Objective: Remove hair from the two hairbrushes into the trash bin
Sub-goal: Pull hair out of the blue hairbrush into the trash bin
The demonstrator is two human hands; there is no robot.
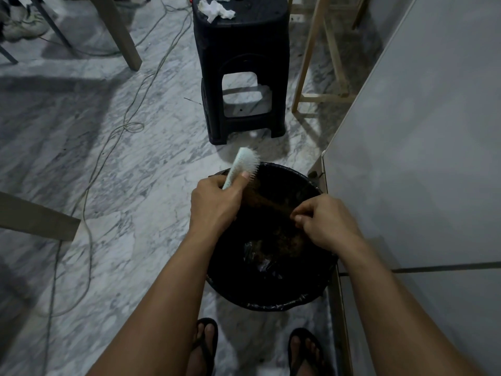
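My left hand [214,202] grips a pale mint hairbrush [244,162] by its handle, bristles facing right, held over the far rim of a black trash bin [271,302] lined with a dark bag. A stretched strand of brown hair [267,203] runs from the brush down to my right hand [322,221], whose fingertips pinch its end above the bin. More clumped hair lies inside the bin. No second hairbrush is in view.
A black plastic stool [241,69] with crumpled white tissue [215,9] on top stands beyond the bin. A white cabinet [423,131] sits close on the right. Cables [116,128] trail over the marble floor; wooden furniture legs [306,58] stand around. My sandalled feet are below.
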